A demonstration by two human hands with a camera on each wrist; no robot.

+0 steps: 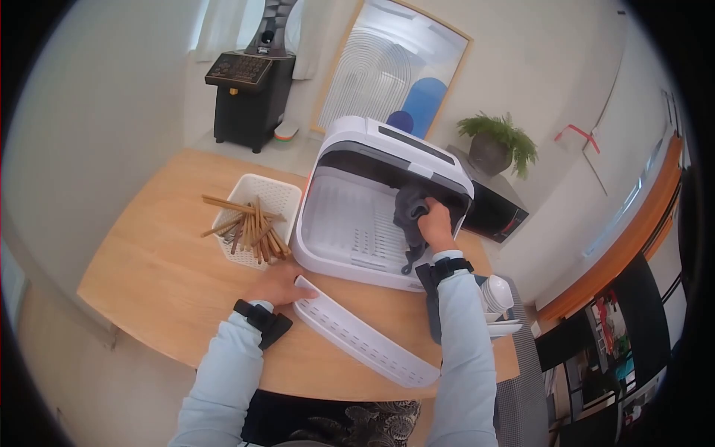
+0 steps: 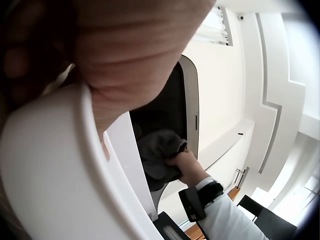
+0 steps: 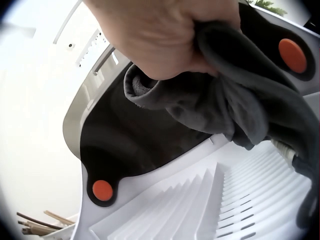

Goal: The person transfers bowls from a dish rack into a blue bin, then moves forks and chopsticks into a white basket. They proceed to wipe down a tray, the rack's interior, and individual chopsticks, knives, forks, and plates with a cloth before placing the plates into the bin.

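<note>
My right hand (image 1: 437, 223) grips a bunched dark grey cloth (image 1: 408, 212) in the open front of a white dish storage box (image 1: 339, 266). Folds of the cloth hang below the fingers, over the ribbed white rack (image 3: 195, 210) inside. The box's dark lid panel (image 3: 135, 130), with an orange round button (image 3: 103, 190) at its side, is swung up. Nearer the front, my left hand (image 1: 274, 284) holds one end of a long white slotted plastic shelf (image 1: 365, 339), thumb over its rim. In the left wrist view the palm hides part of this shelf (image 2: 55, 160).
A white basket (image 1: 279, 195) of chopsticks stands left of the box. At the right, small white bowls (image 1: 497, 292) are stacked by a dark tray (image 1: 434, 319). Behind are a potted plant (image 1: 491, 151) and a framed picture (image 1: 372, 82). The wooden table (image 1: 164, 246) has a rounded edge.
</note>
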